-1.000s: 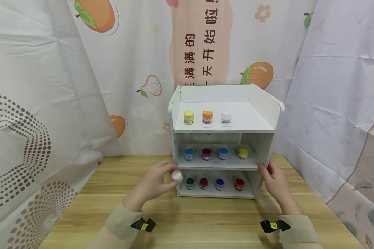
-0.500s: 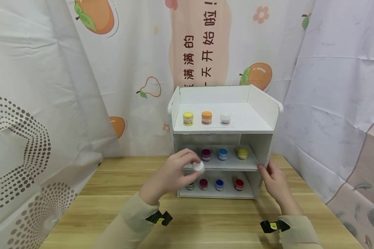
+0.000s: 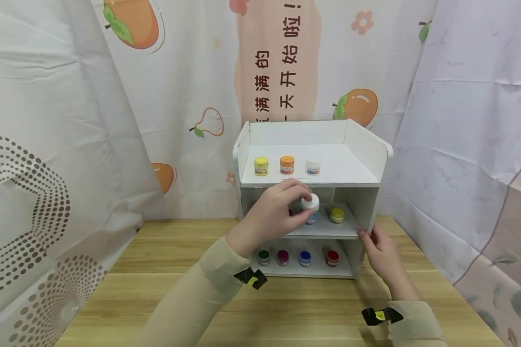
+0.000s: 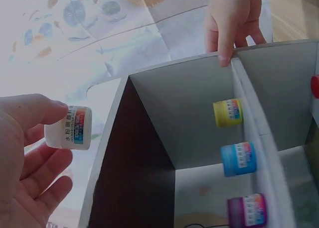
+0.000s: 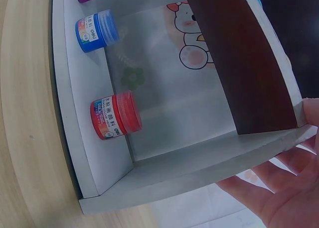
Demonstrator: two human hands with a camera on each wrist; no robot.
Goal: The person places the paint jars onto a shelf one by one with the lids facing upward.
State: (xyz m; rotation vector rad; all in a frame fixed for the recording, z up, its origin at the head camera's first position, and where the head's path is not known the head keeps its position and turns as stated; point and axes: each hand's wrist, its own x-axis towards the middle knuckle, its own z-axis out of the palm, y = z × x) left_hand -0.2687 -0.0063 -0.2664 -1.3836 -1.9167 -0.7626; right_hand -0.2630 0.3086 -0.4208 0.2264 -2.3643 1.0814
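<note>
My left hand (image 3: 269, 214) pinches a white paint jar (image 3: 311, 202) between thumb and fingers, in front of the middle shelf in the head view. In the left wrist view the jar (image 4: 75, 128) shows a printed label and is apart from the shelf. My right hand (image 3: 384, 253) grips the right side of the white shelf unit (image 3: 351, 166), thumb on its front edge and fingers around the outside. Yellow (image 3: 261, 166), orange (image 3: 287, 165) and white (image 3: 313, 166) jars stand on the top shelf. My left hand hides part of the middle row.
The middle shelf bears blue (image 4: 239, 158), purple (image 4: 247, 210) and yellow (image 4: 228, 112) jars. Green (image 3: 263, 258), magenta (image 3: 282, 258), blue (image 3: 305, 258) and red (image 5: 115, 115) jars stand on the bottom shelf. The unit sits on a wooden table (image 3: 312, 308) before printed curtains.
My left hand has carried the white paint jar rightward and up, from beside the unit's lower left to before the middle shelf. The right hand stays on the unit's side.
</note>
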